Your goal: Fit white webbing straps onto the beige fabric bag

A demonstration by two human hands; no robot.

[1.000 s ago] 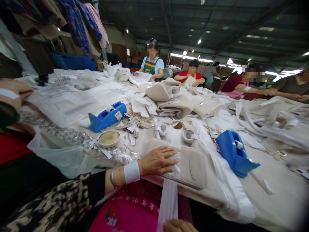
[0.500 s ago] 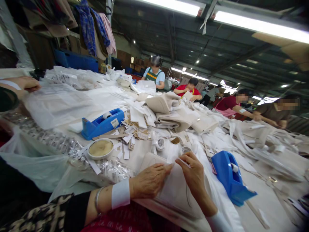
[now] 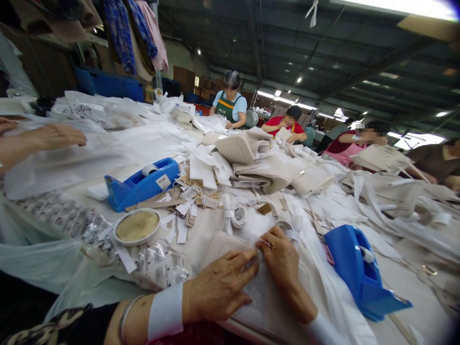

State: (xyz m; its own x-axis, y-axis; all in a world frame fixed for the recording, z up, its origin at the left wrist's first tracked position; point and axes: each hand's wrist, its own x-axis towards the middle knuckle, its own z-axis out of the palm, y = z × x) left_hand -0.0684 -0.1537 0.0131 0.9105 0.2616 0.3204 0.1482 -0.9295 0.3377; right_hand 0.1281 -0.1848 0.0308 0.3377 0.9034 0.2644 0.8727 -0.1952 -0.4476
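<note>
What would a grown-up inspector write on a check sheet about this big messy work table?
Surface: long pale work table, mostly under cloth and plastic sheets.
Job's things: beige padded panel under a white sheet.
Hands: left hand lies flat on the sheet; right hand has its fingers pinching a thin strip.
Clutter: two blue tape dispensers, round dish, paper tags, folded beige fabric.
Cables: nothing seen.
Surroundings: hanging clothes, blue crates, a co-worker's hand, a person in a green apron.
</note>
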